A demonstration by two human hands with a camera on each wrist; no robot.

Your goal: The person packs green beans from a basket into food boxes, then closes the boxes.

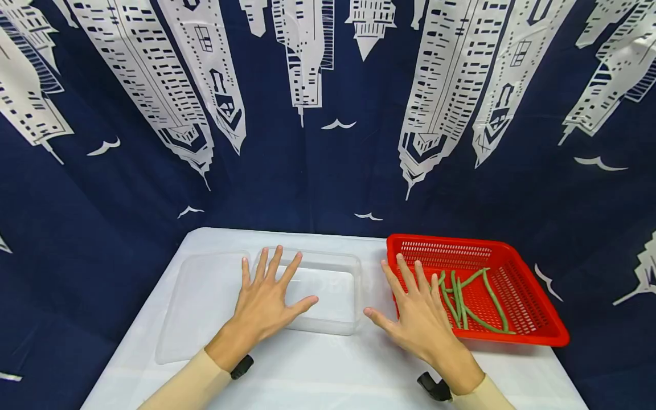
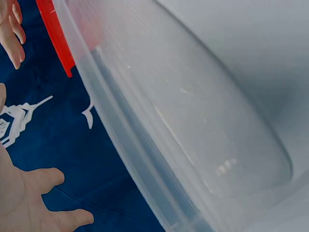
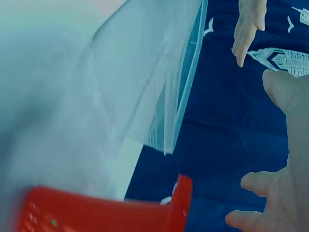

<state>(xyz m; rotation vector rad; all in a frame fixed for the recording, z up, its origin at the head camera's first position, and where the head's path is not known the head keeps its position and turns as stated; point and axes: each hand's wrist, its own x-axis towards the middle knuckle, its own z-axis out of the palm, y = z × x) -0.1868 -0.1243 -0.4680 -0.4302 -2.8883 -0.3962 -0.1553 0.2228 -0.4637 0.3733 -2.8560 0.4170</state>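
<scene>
One left hand [image 1: 263, 304], lower centre-left of my head view: back upward, fingers and thumb spread, holding nothing. One right hand [image 1: 421, 319], lower centre-right: likewise fanned out with straight fingers, holding nothing. One clear plastic container [image 1: 328, 293], lower centre of the frame, between the hands, its left edge partly behind the left hand; it crosses the middle of my left wrist view diagonally and occupies the upper centre of my right wrist view. One clear flat lid [image 1: 197, 307], lower left, just beside the container. One red basket [image 1: 550, 333], lower right, walls perforated, its left side partly behind the right hand. Several green beans [image 1: 462, 302], loose in the basket, some crossing. One white surface [image 1: 328, 373], lower part of the frame, bearing container, lid and basket. Two light sleeves [image 1: 187, 384], bottom edge; one black wrist device [image 1: 242, 367] beside each. One navy cloth [image 1: 307, 171], across the upper frame, printed with white birds and upside-down buildings.
</scene>
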